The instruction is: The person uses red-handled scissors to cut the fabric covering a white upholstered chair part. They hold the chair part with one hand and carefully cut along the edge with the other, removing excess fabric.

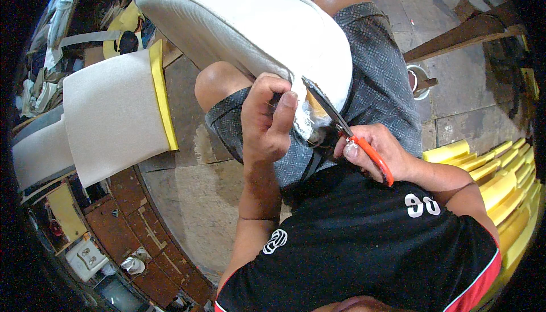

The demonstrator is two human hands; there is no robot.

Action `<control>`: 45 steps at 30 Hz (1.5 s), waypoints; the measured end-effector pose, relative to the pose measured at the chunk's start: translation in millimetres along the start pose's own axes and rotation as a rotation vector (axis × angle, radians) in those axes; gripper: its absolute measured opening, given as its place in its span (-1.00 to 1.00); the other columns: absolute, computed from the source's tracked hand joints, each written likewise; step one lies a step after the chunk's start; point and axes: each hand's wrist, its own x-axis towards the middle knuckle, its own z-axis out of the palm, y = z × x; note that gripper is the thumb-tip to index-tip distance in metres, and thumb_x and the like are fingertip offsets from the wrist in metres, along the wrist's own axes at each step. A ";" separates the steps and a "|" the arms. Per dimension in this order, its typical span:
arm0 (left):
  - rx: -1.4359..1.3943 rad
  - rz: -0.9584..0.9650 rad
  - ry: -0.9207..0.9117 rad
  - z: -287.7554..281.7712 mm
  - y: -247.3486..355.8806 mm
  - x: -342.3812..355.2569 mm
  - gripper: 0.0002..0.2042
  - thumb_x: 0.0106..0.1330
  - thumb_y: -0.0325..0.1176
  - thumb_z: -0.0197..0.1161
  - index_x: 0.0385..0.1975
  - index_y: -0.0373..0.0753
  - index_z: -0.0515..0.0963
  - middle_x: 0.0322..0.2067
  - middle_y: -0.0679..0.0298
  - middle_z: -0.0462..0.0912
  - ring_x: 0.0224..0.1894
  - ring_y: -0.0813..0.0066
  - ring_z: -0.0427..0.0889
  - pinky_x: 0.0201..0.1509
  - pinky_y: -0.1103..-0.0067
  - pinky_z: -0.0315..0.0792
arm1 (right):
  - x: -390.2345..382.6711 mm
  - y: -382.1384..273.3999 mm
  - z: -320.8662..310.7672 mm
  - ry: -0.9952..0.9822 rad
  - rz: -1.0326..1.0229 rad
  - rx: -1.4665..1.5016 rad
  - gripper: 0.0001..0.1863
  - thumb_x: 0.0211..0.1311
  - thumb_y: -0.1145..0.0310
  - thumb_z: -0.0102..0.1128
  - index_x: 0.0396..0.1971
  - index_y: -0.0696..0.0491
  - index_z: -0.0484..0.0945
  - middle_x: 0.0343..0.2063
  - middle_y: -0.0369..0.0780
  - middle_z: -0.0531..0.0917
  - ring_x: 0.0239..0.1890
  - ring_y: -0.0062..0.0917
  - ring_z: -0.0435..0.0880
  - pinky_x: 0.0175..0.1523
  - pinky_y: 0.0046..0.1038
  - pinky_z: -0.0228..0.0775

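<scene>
A large cushion [273, 22] in off-white fabric with a piped seam rests across my lap. At its near end the cover gapes, and yellowish foam [314, 106] shows beside a frayed white fabric edge [302, 116]. My left hand [267, 116] is closed on that edge, thumb against curled fingers. In my right hand [372, 151] is a pair of scissors [364, 148] with orange-red handles. Their dark blades point up and left, lying along the opening against the cushion. The blades look nearly together. Part of my right fingers is hidden beneath the handles.
To the left lies a pale fabric-covered panel [116, 113] with yellow foam along one edge. Yellow foam strips [500, 181] are stacked at the right. A wooden beam [466, 36] and a white bucket [421, 81] stand at the far right. Clutter fills the far left.
</scene>
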 end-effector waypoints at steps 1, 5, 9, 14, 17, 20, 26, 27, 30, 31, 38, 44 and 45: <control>0.030 0.018 -0.003 -0.9 -1.1 0.3 -0.97 0.31 -0.56 0.13 -0.35 -0.34 0.42 -0.42 0.28 0.39 -0.38 0.56 0.37 -0.28 0.63 0.29 | 0.4 1.2 2.0 0.031 -0.020 -0.006 -0.67 0.39 0.19 0.07 -0.42 0.15 0.58 -0.67 -0.35 0.50 -0.62 -0.73 0.45 -0.49 -0.59 0.31; 0.096 0.040 -0.015 -2.0 -0.8 0.9 -0.95 0.26 -0.56 0.16 -0.39 -0.34 0.42 -0.44 0.23 0.41 -0.39 0.47 0.39 -0.28 0.59 0.30 | 2.3 5.6 6.9 0.117 -0.029 -0.086 -0.74 0.34 0.27 0.18 -0.45 0.15 0.55 -0.63 -0.33 0.53 -0.55 -0.72 0.44 -0.43 -0.56 0.33; 0.162 0.098 -0.034 -3.2 -3.2 2.6 -0.95 0.28 -0.56 0.13 -0.39 -0.33 0.41 -0.45 0.25 0.41 -0.41 0.50 0.37 -0.30 0.60 0.30 | 3.6 3.1 6.6 0.158 -0.015 -0.161 -0.74 0.30 0.27 0.25 -0.48 0.14 0.53 -0.64 -0.34 0.51 -0.55 -0.72 0.43 -0.43 -0.55 0.32; 0.072 0.095 0.010 -0.8 -3.2 0.9 -0.96 0.36 -0.54 0.05 -0.35 -0.32 0.38 -0.45 0.30 0.40 -0.43 0.61 0.30 -0.35 0.66 0.25 | 3.4 -0.7 7.7 0.115 0.013 -0.106 -0.70 0.32 0.25 0.24 -0.53 0.12 0.48 -0.69 -0.37 0.46 -0.60 -0.74 0.38 -0.50 -0.55 0.25; 0.070 0.076 0.029 -1.9 -2.0 -0.5 -0.96 0.39 -0.53 0.02 -0.33 -0.32 0.37 -0.43 0.33 0.40 -0.45 0.67 0.27 -0.38 0.69 0.22 | 2.4 2.1 8.1 0.114 -0.019 -0.101 -0.68 0.33 0.22 0.22 -0.54 0.11 0.47 -0.71 -0.39 0.43 -0.62 -0.76 0.36 -0.53 -0.57 0.21; 0.013 0.066 0.051 -0.3 -6.3 -1.0 -0.95 0.40 -0.53 0.01 -0.33 -0.31 0.37 -0.43 0.34 0.41 -0.47 0.69 0.26 -0.41 0.71 0.20 | 0.3 -1.3 5.7 0.069 0.023 -0.003 -0.68 0.35 0.22 0.20 -0.54 0.10 0.46 -0.71 -0.41 0.42 -0.62 -0.76 0.35 -0.53 -0.57 0.20; 0.029 0.063 0.090 2.5 -7.1 -3.0 -0.96 0.41 -0.53 0.01 -0.32 -0.30 0.38 -0.47 0.36 0.39 -0.51 0.71 0.25 -0.47 0.69 0.19 | -1.7 3.9 4.8 0.075 -0.058 -0.038 -0.66 0.38 0.18 0.14 -0.54 0.08 0.47 -0.75 -0.42 0.38 -0.71 -0.78 0.33 -0.60 -0.60 0.17; 0.037 0.072 0.092 2.6 -8.0 -2.9 -0.97 0.40 -0.53 0.02 -0.32 -0.30 0.38 -0.48 0.36 0.40 -0.52 0.71 0.25 -0.48 0.69 0.20 | -1.6 9.2 5.7 0.097 -0.126 -0.092 -0.66 0.38 0.17 0.13 -0.54 0.07 0.47 -0.76 -0.42 0.37 -0.73 -0.78 0.33 -0.61 -0.60 0.17; 0.090 0.113 0.073 1.9 -8.5 -2.1 -0.99 0.38 -0.55 0.06 -0.30 -0.30 0.39 -0.48 0.35 0.42 -0.53 0.69 0.28 -0.48 0.68 0.22 | -4.3 15.8 5.7 0.092 -0.108 -0.065 -0.62 0.39 0.08 0.09 -0.53 0.07 0.49 -0.77 -0.40 0.39 -0.76 -0.77 0.36 -0.63 -0.62 0.19; 0.115 0.127 0.063 1.6 -8.3 -1.7 -0.98 0.37 -0.55 0.08 -0.30 -0.30 0.40 -0.47 0.34 0.43 -0.53 0.69 0.30 -0.48 0.68 0.23 | -5.0 11.3 3.8 0.056 -0.067 -0.021 -0.60 0.39 0.05 0.07 -0.52 0.07 0.50 -0.77 -0.40 0.39 -0.75 -0.76 0.37 -0.62 -0.62 0.21; 0.187 0.169 0.079 3.3 -2.0 3.2 -0.92 0.30 -0.59 0.16 -0.27 -0.31 0.43 -0.46 0.33 0.47 -0.50 0.67 0.38 -0.44 0.69 0.29 | -7.5 -2.2 0.3 -0.023 -0.012 0.132 -0.51 0.41 -0.04 -0.05 -0.43 0.12 0.55 -0.78 -0.38 0.41 -0.73 -0.73 0.42 -0.57 -0.63 0.25; 0.064 0.104 0.077 2.2 -6.2 0.8 -0.90 0.28 -0.61 0.17 -0.27 -0.32 0.43 -0.42 0.32 0.47 -0.47 0.66 0.37 -0.40 0.69 0.30 | -7.2 -3.6 2.6 -0.001 -0.030 0.078 -0.57 0.42 0.05 -0.03 -0.40 0.13 0.57 -0.74 -0.38 0.43 -0.70 -0.74 0.42 -0.57 -0.62 0.25; 0.070 0.123 0.080 2.6 -6.6 1.5 -0.90 0.28 -0.60 0.17 -0.27 -0.32 0.43 -0.42 0.32 0.46 -0.46 0.66 0.37 -0.39 0.69 0.30 | -7.2 -3.7 2.8 -0.001 -0.021 0.065 -0.59 0.41 0.06 -0.02 -0.39 0.12 0.57 -0.73 -0.37 0.44 -0.70 -0.74 0.41 -0.57 -0.62 0.24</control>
